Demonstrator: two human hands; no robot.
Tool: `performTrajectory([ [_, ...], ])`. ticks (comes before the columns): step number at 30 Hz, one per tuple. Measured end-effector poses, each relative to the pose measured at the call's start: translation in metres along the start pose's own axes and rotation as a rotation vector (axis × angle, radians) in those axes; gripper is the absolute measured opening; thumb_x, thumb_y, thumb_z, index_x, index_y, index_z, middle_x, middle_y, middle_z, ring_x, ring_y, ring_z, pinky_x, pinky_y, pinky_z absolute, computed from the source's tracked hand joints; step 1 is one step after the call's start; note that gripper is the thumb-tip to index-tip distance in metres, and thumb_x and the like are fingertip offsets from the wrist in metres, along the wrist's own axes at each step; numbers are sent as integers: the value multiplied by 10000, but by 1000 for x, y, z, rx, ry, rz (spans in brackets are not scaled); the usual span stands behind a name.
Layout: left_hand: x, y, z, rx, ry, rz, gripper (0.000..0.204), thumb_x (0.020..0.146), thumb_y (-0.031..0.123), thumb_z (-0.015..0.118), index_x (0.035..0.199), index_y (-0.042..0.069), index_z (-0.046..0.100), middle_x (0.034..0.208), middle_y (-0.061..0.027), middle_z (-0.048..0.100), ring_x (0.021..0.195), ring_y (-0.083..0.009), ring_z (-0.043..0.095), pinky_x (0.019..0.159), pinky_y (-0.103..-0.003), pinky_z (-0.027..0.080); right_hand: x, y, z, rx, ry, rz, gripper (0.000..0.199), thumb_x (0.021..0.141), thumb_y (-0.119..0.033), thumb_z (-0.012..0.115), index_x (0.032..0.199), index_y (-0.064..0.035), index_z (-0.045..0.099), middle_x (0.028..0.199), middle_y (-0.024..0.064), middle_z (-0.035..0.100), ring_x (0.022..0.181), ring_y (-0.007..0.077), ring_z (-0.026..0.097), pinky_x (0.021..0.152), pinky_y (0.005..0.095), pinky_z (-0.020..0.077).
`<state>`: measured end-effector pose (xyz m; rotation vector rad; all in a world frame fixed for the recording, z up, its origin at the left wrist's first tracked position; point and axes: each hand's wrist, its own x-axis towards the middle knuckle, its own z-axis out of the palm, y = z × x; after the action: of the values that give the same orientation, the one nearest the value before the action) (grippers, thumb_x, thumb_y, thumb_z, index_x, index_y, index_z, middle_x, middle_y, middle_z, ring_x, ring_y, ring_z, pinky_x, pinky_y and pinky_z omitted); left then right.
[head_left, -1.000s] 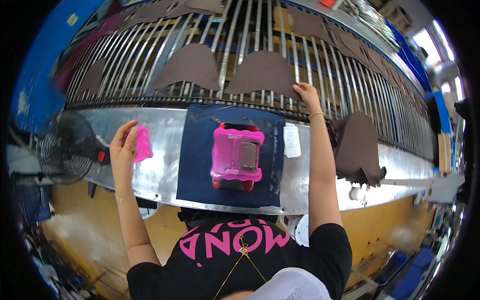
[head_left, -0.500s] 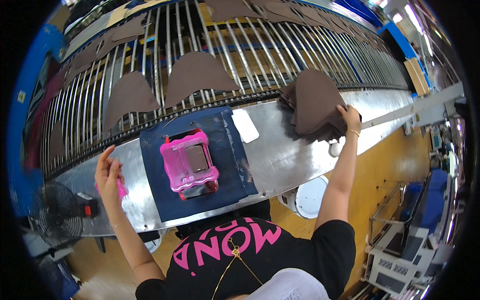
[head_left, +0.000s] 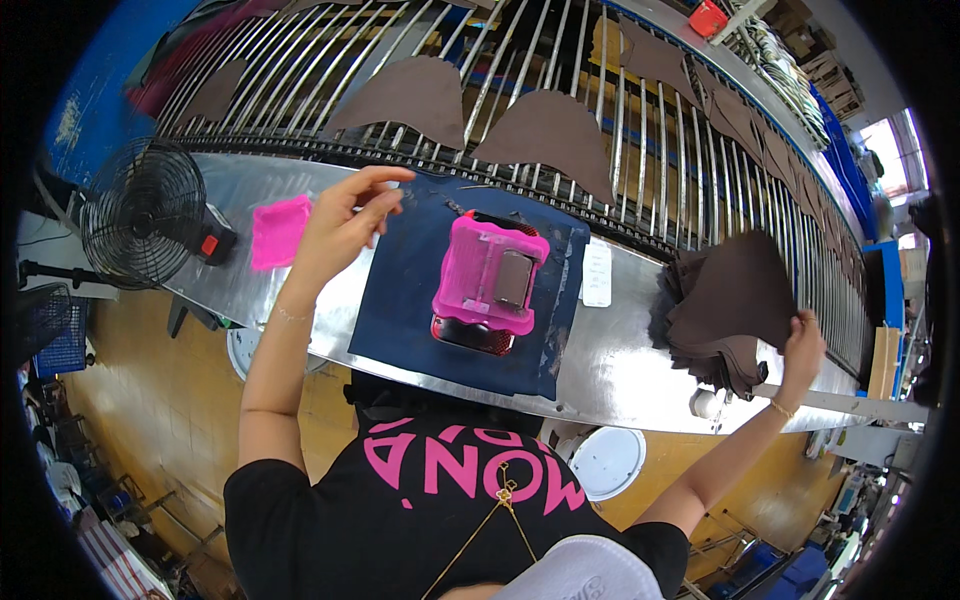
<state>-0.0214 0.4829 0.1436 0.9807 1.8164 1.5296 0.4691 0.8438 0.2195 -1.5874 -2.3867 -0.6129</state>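
Observation:
My right hand [head_left: 803, 350] pinches the right edge of a dark brown, bell-shaped flat piece [head_left: 740, 290]. That piece lies over a stack of similar brown pieces [head_left: 715, 360] at the right of the metal table. My left hand [head_left: 345, 225] hovers empty near the left edge of a dark blue mat [head_left: 400, 325], index finger stretched and the others loosely bent. On the mat sits a pink wavy-edged frame [head_left: 465, 270] with a grey-brown block [head_left: 513, 277] on it. A red and black object [head_left: 472, 335] shows partly beneath the frame.
Beyond the table runs a conveyor of metal rods [head_left: 485, 75] carrying several brown pieces [head_left: 550, 135]. A white card [head_left: 597, 273] lies right of the mat. At the left are a pink tray [head_left: 280, 232] and a black fan [head_left: 140, 215]. A white bucket [head_left: 603, 463] stands below the table.
The view has swung, shifting the scene. My right hand has gone from resting on the stack's top piece to gripping its edge, the piece now turned. My left hand is nearer the mat.

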Motion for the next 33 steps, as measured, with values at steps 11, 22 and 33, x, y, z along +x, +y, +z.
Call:
performTrajectory([
  [11,42,45,53,-82,125,390,443,884,262,646,1226,6,532,1173,-135,552,1073,-206,557,865,-349,477,-11,-200,-97,1671,402,112,268,864,-199,681,1028,-39,539,890,97,639,685,125,618,509,244,548],
  [22,-36,59,-66,24,263,265,235,899,152,618,1081,4,599,834,-63,647,699,-117,649,586,-226,509,-80,-330,-44,1562,-237,-417,170,750,-73,753,802,-4,607,791,109,644,717,200,558,634,294,442],
  [33,-48,34,-62,310,171,74,92,876,64,617,938,-4,612,703,-2,597,619,-63,586,527,-185,413,-92,-303,-19,1247,-51,-587,85,753,-40,717,835,-41,693,777,93,674,654,243,584,715,340,434],
])
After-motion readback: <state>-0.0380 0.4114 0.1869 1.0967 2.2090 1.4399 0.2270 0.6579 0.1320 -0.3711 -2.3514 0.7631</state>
